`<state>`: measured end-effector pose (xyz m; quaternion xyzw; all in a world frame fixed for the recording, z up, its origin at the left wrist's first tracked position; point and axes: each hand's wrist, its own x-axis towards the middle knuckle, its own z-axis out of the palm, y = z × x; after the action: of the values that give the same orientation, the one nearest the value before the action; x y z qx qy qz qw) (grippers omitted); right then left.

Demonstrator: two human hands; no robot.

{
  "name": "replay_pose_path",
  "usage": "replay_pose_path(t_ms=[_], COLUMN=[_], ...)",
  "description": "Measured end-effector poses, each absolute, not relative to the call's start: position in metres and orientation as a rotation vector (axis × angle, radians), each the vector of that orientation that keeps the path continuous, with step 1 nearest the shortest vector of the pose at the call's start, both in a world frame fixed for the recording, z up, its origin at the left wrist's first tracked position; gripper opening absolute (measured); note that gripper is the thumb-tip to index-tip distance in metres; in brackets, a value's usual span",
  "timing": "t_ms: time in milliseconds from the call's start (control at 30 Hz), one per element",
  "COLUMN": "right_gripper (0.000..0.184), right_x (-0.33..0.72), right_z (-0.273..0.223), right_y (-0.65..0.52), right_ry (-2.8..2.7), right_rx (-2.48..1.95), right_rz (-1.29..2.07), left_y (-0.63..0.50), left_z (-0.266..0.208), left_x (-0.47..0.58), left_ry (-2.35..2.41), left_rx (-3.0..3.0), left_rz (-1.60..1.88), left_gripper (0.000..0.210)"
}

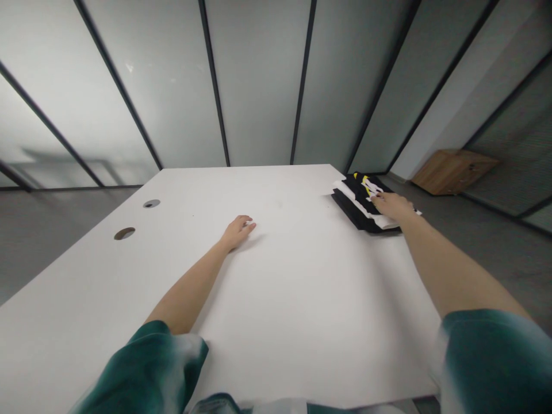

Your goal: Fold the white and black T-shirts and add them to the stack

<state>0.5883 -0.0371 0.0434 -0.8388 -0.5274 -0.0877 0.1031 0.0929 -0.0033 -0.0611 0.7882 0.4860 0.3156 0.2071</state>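
Observation:
A small pile of folded clothes (360,210), in black and white layers, lies at the far right edge of the white table (293,282). On top is a folded black garment (360,185) with a white and yellow print. My right hand (393,206) reaches onto this top garment, its fingers bent and closed on the cloth by the print; the fingertips are partly hidden. Left of the pile, my left hand (238,232) hovers just over the bare tabletop, holding nothing, with thumb and fingers apart.
Two round cable holes, one with a grey cover (151,203) and one uncovered (125,233), sit at the table's left side. Frosted glass panels (259,80) stand behind the table. A wooden cabinet (452,171) is on the floor at the right.

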Motion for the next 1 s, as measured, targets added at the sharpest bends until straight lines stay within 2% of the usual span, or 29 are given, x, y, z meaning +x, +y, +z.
replay_pose_path(t_ms=[100, 233, 467, 667, 833, 1000], right_gripper=[0.049, 0.044, 0.039, 0.04, 0.043, 0.052], right_x=[0.572, 0.528, 0.422, 0.393, 0.404, 0.401], right_z=[0.055, 0.06, -0.001, -0.047, -0.047, -0.048], right_y=[-0.041, -0.039, -0.031, -0.038, -0.041, -0.039], right_ry=[-1.498, -1.627, -1.964, -2.082, -2.055, -2.148], right_rx=[-2.472, -2.159, -1.804, -1.852, -1.893, -1.96], right_rz=[-0.268, -0.413, -0.19, -0.042, -0.056, -0.068], left_y=[-0.003, -0.002, -0.005, -0.004, 0.0, -0.009], left_z=[-0.061, -0.062, -0.054, -0.059, -0.07, -0.059], left_x=[0.094, 0.094, 0.091, 0.088, 0.086, 0.092], left_ry=[1.385, 1.441, 1.667, 1.748, 1.695, 1.839], left_rx=[2.203, 2.232, 2.337, 2.338, 2.421, 2.521], left_rz=[0.869, 0.879, 0.931, 0.818, 0.676, 0.421], left_gripper=[0.041, 0.038, 0.033, 0.046, 0.057, 0.064])
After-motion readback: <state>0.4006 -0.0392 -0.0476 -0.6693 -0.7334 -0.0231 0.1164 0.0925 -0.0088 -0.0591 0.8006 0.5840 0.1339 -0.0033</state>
